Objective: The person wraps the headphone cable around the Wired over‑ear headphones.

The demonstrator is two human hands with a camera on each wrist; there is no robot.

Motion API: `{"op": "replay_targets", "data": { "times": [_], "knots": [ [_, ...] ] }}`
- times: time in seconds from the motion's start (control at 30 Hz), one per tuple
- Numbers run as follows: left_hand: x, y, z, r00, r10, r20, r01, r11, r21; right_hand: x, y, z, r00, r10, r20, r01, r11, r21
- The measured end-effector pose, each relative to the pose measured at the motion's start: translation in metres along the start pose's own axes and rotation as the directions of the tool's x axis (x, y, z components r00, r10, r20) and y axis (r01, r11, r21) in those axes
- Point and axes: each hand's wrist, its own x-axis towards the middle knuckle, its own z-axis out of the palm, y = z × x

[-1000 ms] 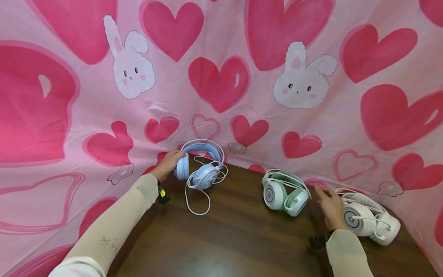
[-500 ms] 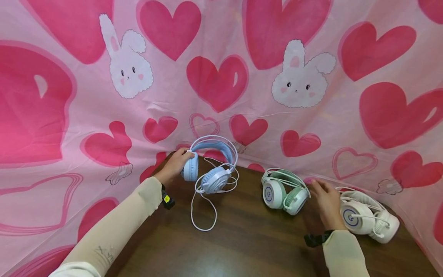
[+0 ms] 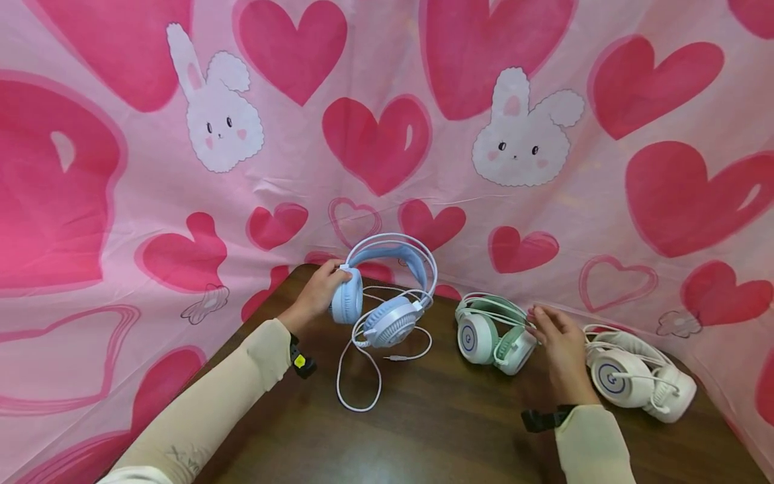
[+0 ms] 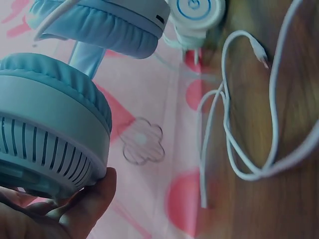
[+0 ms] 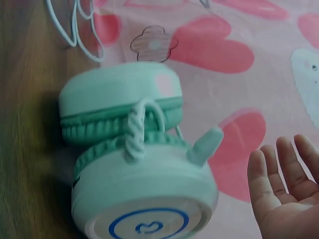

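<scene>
My left hand (image 3: 316, 294) grips light-blue over-ear headphones (image 3: 393, 324) by one ear cup, thumb on its edge. In the left wrist view, a finger (image 4: 102, 191) lies along the slotted outer shell of that ear cup (image 4: 50, 119). The headphones' white cable (image 3: 379, 380) loops beneath them, its plug (image 4: 258, 51) lying over the table. My right hand (image 3: 565, 353) is beside the headband of white-and-green headphones (image 3: 476, 341). In the right wrist view, the fingers (image 5: 287, 164) of that hand are extended with nothing in them, apart from the green pair (image 5: 144, 184).
White headphones (image 3: 623, 380) rest on the table at the far right, just beyond my right hand. A brown wooden table (image 3: 423, 427) extends toward me. Pink cloth (image 3: 375, 60) printed with hearts and rabbits hangs behind and along the sides.
My left hand has brought the blue headphones up and to the right, and their cable has trailed along. My right hand has shifted slightly left toward the green headphones.
</scene>
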Motion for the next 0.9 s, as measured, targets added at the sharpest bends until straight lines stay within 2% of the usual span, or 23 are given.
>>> {"op": "replay_targets", "data": {
  "times": [0.17, 0.33, 0.47, 0.63, 0.8, 0.9],
  "knots": [
    [-0.006, 0.013, 0.006, 0.998, 0.055, 0.037, -0.054, 0.998, -0.041, -0.002, -0.006, 0.011, 0.996, -0.055, 0.071, 0.051, 0.997, 0.051],
    [-0.011, 0.027, 0.011, 0.994, 0.100, 0.052, -0.096, 0.992, -0.076, -0.003, -0.011, 0.021, 0.975, -0.138, 0.172, 0.123, 0.988, 0.095],
    [-0.014, 0.034, 0.015, 0.992, 0.122, 0.035, -0.118, 0.988, -0.095, -0.006, -0.013, 0.029, 0.955, -0.170, 0.242, 0.146, 0.983, 0.115],
    [-0.016, 0.040, 0.021, 0.991, 0.136, -0.007, -0.136, 0.980, -0.148, -0.012, -0.017, 0.040, 0.943, -0.166, 0.290, 0.140, 0.984, 0.107],
    [-0.017, 0.044, 0.029, 0.989, 0.137, -0.051, -0.145, 0.961, -0.235, -0.018, -0.021, 0.056, 0.926, -0.170, 0.338, 0.149, 0.985, 0.088],
    [-0.020, 0.048, 0.035, 0.986, 0.140, -0.090, -0.161, 0.940, -0.300, -0.022, -0.023, 0.065, 0.918, -0.165, 0.361, 0.145, 0.986, 0.082]
  ]
}}
